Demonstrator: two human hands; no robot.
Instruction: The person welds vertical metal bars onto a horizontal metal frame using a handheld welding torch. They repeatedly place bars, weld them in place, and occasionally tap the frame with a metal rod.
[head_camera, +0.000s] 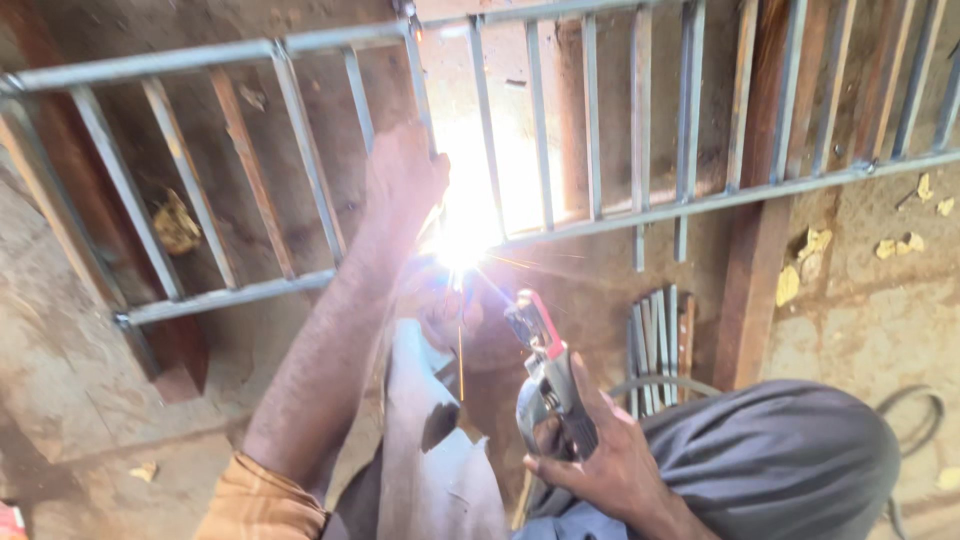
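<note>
A: What is the biggest thing here?

B: The metal grille (560, 150), a frame of grey bars lying flat over the dirt floor (60, 380). Everything else I place against it. Two rusty brown beams run beneath it, one (765, 240) under its right part and one under its left end.

A: And the hands?

B: The left hand (405, 180) lies on the grille near its middle, fingers wrapped around one upright bar, with the bare forearm stretching back toward the camera. The right hand (600, 460) is below the grille's lower rail, closed in a fist around the handle of the electrode holder (545, 370), a grey clamp with a red tip.

A: Where does the holder point?

B: Up toward the lower rail. A thin welding rod (492, 285) runs from the red tip to a white arc flash (462, 235) right on the rail, just beneath the left hand. The glare hides the joint itself.

A: Anything smaller?

B: A bundle of short cut bars (660, 340) lies just below the rail, beside the right-hand beam. A dark cable (915, 425) loops on the floor further right of that. Dry yellow leaves (900, 245) are scattered by the grille's right end.
</note>
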